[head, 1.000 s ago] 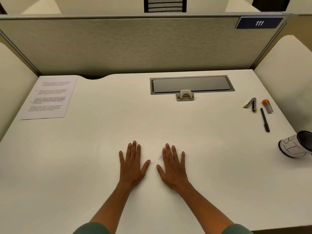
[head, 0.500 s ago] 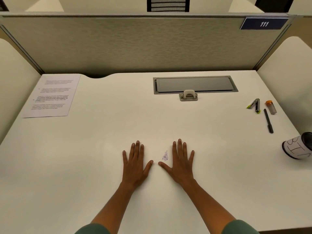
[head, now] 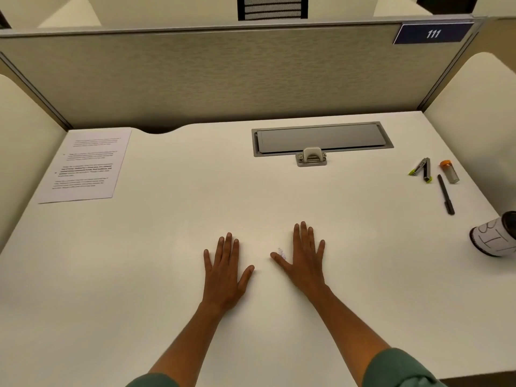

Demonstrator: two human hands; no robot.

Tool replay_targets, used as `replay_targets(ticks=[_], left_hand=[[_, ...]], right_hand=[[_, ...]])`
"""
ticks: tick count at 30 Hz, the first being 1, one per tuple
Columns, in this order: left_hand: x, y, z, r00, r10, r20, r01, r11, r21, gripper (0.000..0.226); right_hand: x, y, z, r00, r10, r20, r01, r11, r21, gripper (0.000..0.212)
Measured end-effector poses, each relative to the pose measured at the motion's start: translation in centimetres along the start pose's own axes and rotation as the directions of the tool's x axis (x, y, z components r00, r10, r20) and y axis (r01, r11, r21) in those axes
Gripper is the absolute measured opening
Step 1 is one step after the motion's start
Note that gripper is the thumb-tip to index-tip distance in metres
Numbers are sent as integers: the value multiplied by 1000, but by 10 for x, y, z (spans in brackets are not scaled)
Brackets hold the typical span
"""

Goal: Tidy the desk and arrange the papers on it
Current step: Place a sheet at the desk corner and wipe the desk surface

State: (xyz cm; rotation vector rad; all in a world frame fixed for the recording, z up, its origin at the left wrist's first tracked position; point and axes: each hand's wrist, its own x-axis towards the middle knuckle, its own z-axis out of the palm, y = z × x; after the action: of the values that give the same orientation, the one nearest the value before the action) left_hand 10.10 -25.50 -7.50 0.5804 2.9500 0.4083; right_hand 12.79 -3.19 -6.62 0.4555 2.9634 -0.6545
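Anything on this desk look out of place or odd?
Yes: the cup at the right edge lies tipped on its side, no spill visible. A small paper scrap sits beside the right hand. The stapler lies splayed open.

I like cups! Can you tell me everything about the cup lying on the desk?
The cup lies tipped on its side at the right edge of the white desk, partly cut off by the picture. It looks like a white paper cup with black hand-drawn marks on its wall and a dark rim or lid facing right. Nothing touches it but the desk; both hands are far off.
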Motion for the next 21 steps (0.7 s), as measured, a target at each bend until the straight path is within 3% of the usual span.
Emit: replay_targets(ticks=[3,6,9,12,16,21], left_hand=[[5,6,2,1000,21,-11,-21,1000,-5,77],[9,13,6,999,38,-14,-38,999,-14,77],[10,20,10,998,58,-8,-58,998,-26,77],[10,23,14,998,64,6,-64,998,0,77],[10,22,15,998,62,2,-62,998,12,77],[10,22,17,998,57,3,-57,998,24,76]], right_hand=[[-6,5,-2,989,-145,-15,145,989,41,92],[-14,6,-3,953,-292,-82,295,955,29,67],[-19,1,-3,920,-387,-59,388,922,11,49],[-20,-4,-5,910,-415,-1,415,910,17,39],[-21,-12,-13,958,-287,24,284,955,88,43],[-21,-16,-15,928,-363,85,370,924,-98,22]])
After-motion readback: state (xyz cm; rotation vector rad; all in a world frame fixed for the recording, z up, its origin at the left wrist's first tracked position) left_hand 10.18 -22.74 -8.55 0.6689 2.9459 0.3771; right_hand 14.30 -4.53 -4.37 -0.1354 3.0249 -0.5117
